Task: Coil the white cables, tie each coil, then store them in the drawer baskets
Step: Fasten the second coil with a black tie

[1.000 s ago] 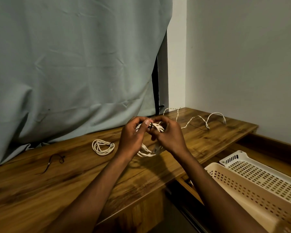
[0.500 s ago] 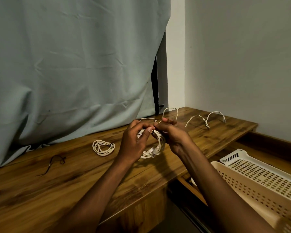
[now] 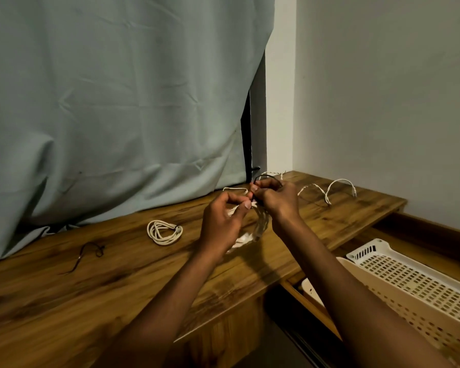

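My left hand (image 3: 222, 221) grips the top of a white cable coil (image 3: 260, 227) held just above the wooden desk (image 3: 117, 282). Beside it, my right hand (image 3: 275, 199) pinches a thin black tie (image 3: 266, 177) that loops over the coil's top. A second white coil (image 3: 164, 231), bound with a dark tie, lies flat on the desk to the left. A loose white cable (image 3: 329, 189) arches near the back right corner. Two perforated cream baskets (image 3: 420, 285) sit in the open drawer at the lower right.
A spare black tie (image 3: 87, 252) lies on the desk's left side. A grey curtain (image 3: 117, 115) hangs behind the desk and touches its back edge. A white wall (image 3: 383, 102) closes the right side.
Both hands lifted the coil's top slightly and shifted right. The black tie now arcs above my right hand's fingers, where before it was hidden between the fingertips.
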